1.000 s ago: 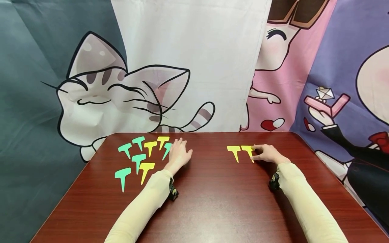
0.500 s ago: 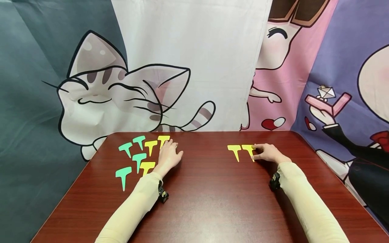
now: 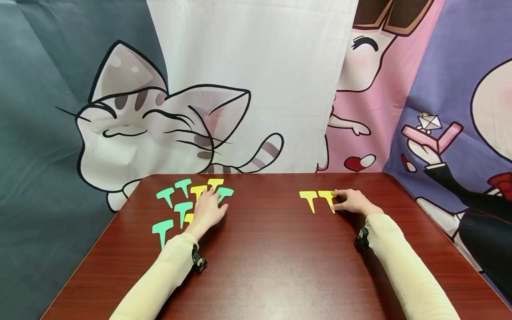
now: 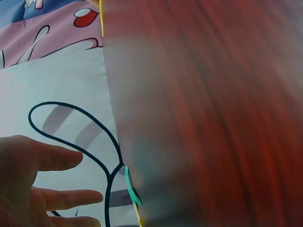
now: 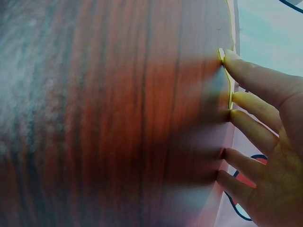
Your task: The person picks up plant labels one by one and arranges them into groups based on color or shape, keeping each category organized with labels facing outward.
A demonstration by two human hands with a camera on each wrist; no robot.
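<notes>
My right hand (image 3: 352, 202) spans a yellow T-shaped plant label (image 3: 326, 194) lying at the back right; in the right wrist view, thumb and index finger meet its two ends. Just left of it lies a second yellow label (image 3: 308, 194). My left hand (image 3: 208, 209) hovers over the group on the left, fingers extended and holding nothing. It partly covers a yellow label (image 3: 198, 190) at its fingertips and another yellow label (image 3: 189, 218) beside the wrist. A green label (image 3: 226, 192) shows right of its fingers, and a yellow label (image 3: 216, 182) lies behind them.
Several green labels, among them a large one (image 3: 162, 226) at the front, lie further left on the brown wooden table (image 3: 280, 266). A printed cartoon cloth (image 3: 256, 66) hangs right behind the table's back edge.
My left hand has moved left across the labels, uncovering the green one on its right and covering parts of the yellow ones. My right hand has stayed at its yellow label.
</notes>
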